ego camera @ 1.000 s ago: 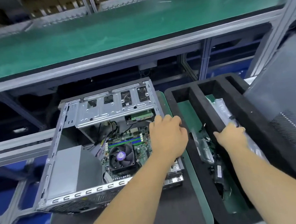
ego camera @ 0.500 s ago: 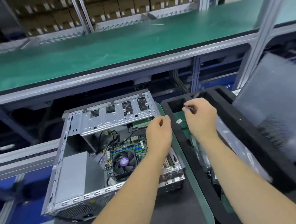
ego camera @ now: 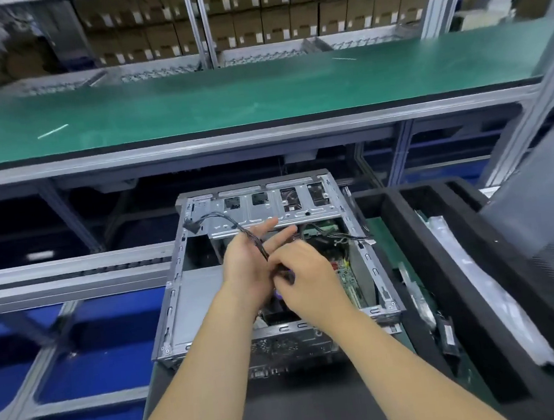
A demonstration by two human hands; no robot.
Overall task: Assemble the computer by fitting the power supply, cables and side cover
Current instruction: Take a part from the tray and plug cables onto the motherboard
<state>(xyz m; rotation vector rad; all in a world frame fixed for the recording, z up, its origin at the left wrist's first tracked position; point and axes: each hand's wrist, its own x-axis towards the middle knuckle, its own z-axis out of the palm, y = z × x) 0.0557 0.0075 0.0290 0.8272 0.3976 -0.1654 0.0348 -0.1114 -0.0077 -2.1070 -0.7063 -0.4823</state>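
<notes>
The open computer case (ego camera: 380,281) lies on its side in the middle, motherboard (ego camera: 347,276) partly visible at its right. A grey power supply (ego camera: 196,303) sits in its left half. A black cable bundle (ego camera: 216,218) with a connector at its left end arcs over the drive cage (ego camera: 252,212) down to my hands. My left hand (ego camera: 249,264) is above the case with fingers stretched out, the cable crossing its palm. My right hand (ego camera: 307,280) touches it and pinches the cable with curled fingers. The dark side cover (ego camera: 549,215) leans at the right.
A black foam tray (ego camera: 404,230) beside the case on the right holds a plastic bag (ego camera: 482,291) and small parts (ego camera: 447,332). A green conveyor belt (ego camera: 222,95) runs behind, with stacked cartons (ego camera: 282,11) beyond. Metal rails (ego camera: 71,279) lie to the left.
My right hand left the foam tray and joined the left over the case. A black cable bundle now runs through both hands. The view has tilted upward.
</notes>
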